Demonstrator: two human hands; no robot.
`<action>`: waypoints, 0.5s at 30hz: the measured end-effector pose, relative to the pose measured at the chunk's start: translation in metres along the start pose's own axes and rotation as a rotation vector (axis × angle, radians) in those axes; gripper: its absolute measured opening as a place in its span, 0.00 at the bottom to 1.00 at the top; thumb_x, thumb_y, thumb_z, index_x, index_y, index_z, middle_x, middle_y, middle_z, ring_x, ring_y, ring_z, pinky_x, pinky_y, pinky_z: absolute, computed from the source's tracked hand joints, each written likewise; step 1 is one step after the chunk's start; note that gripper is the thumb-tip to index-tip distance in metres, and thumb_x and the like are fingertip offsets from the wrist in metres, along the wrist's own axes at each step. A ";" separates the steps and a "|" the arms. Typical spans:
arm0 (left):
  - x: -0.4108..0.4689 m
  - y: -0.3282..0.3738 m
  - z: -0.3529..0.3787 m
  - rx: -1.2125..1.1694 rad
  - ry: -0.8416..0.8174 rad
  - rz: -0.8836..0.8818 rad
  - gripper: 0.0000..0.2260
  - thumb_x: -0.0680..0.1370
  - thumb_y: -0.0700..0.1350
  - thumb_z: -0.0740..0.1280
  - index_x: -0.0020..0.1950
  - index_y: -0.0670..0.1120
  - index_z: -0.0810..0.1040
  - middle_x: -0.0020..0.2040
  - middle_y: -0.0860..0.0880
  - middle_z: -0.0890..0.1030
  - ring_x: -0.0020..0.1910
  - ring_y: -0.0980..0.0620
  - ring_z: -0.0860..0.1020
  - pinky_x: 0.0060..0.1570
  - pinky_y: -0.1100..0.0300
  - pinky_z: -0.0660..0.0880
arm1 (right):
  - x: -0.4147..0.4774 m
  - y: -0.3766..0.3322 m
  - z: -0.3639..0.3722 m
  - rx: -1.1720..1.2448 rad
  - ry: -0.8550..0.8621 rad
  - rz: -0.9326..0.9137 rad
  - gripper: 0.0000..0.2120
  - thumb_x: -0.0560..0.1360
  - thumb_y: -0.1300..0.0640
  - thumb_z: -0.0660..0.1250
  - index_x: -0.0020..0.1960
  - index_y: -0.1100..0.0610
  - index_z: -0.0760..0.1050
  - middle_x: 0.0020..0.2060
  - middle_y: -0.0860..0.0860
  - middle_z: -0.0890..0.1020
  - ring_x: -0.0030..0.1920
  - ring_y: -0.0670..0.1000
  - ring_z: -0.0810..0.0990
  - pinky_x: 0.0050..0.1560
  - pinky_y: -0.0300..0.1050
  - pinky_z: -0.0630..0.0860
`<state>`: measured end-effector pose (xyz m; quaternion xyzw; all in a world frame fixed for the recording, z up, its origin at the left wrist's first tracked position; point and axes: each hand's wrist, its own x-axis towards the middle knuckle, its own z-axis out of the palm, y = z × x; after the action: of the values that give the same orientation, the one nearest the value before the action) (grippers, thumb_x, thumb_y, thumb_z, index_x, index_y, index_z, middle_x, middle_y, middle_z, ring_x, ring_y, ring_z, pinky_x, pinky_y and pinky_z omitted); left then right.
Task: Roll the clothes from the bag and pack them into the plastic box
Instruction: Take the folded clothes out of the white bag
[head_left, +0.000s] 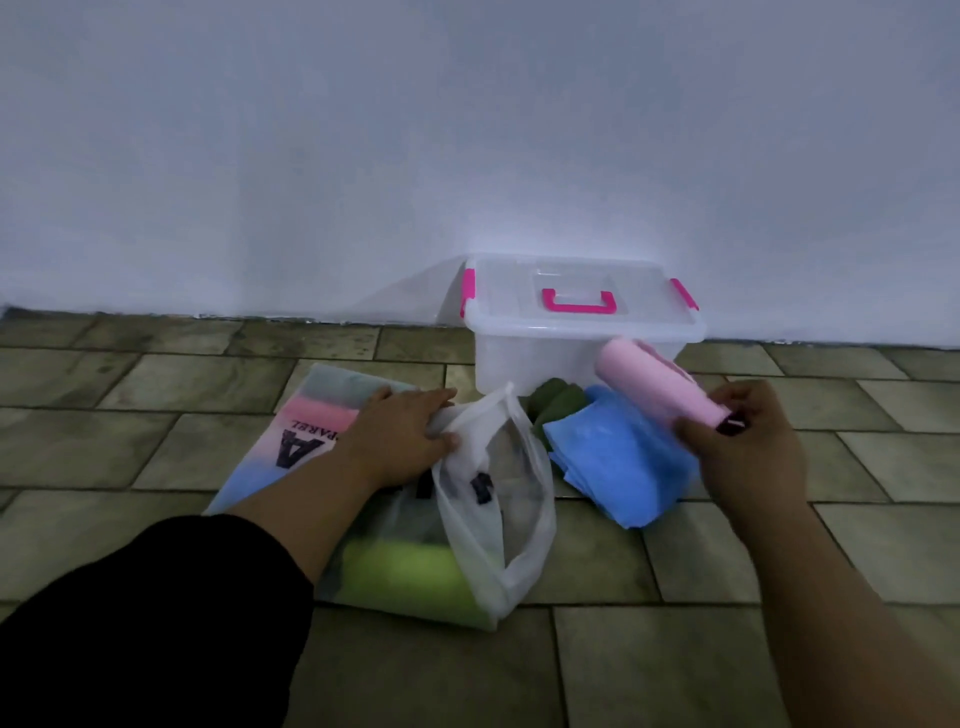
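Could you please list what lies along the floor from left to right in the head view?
Pastel printed bag → left hand → white mesh bag → blue cloth → right hand, its grip on the pink roll.

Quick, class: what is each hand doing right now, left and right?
Left hand: open, pressing flat on the white plastic bag, gripping nothing.
Right hand: closed on one end of the pink roll, held above the floor.
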<state>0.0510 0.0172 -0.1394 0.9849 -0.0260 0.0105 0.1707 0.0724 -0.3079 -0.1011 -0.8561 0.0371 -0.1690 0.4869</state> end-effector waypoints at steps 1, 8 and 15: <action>-0.001 0.001 -0.002 0.010 -0.017 -0.007 0.29 0.76 0.59 0.62 0.75 0.52 0.60 0.74 0.49 0.66 0.72 0.50 0.63 0.72 0.50 0.50 | -0.003 0.007 0.008 -0.077 0.014 -0.018 0.15 0.65 0.59 0.73 0.45 0.46 0.70 0.38 0.48 0.77 0.39 0.56 0.78 0.34 0.43 0.70; -0.035 0.032 0.003 0.022 -0.142 -0.147 0.46 0.63 0.77 0.54 0.72 0.64 0.32 0.78 0.53 0.41 0.76 0.48 0.40 0.66 0.30 0.42 | -0.015 0.008 0.036 -0.431 -0.142 -0.163 0.17 0.67 0.55 0.71 0.55 0.49 0.74 0.45 0.51 0.72 0.43 0.57 0.75 0.39 0.45 0.68; -0.062 0.034 -0.003 0.096 -0.253 -0.162 0.46 0.69 0.68 0.64 0.70 0.67 0.30 0.76 0.55 0.33 0.75 0.46 0.35 0.63 0.26 0.42 | -0.073 -0.035 0.040 -0.121 -0.364 -0.268 0.11 0.68 0.55 0.73 0.49 0.47 0.77 0.46 0.43 0.81 0.46 0.43 0.78 0.45 0.38 0.72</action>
<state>-0.0133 -0.0106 -0.1275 0.9843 0.0327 -0.1262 0.1191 0.0132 -0.2405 -0.1089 -0.8974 -0.1553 -0.0723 0.4066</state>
